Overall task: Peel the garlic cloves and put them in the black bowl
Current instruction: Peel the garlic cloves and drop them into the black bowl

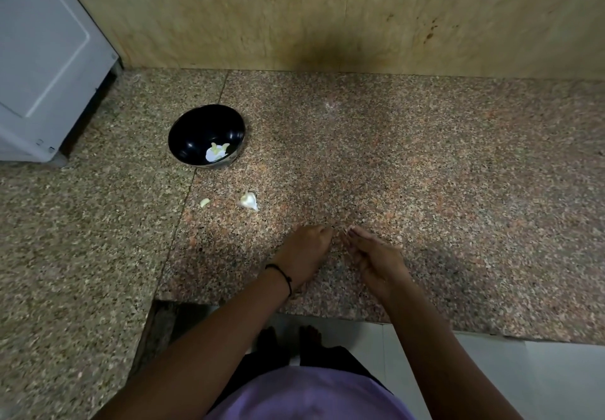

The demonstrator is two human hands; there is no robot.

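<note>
Two bare hands are held low over a speckled granite countertop, their fingertips brought together near its front edge. The left hand is seen from the back, its fingers curled inward toward the right. The right hand is turned on its side, fingers laid close together and pointed at the left hand's knuckles. Anything pinched between them is hidden by the fingers, so it cannot be told whether either hand grips something. A black thread band is worn on the left wrist.

The black bowl is set on the counter well to the left of the hands and beyond them, just beside a seam in the stone. Pale peeled garlic cloves are seen at its bottom, toward the near side, along with a white patch that cannot be identified. Between bowl and hands, two pieces are left lying on the stone: an unpeeled garlic clove in white skin and, to its left and apart from it, a smaller yellowish piece.

A white appliance is stood at the far left against a beige tiled wall. A purple shirt and bare feet on a white floor are caught at the bottom edge.
</note>
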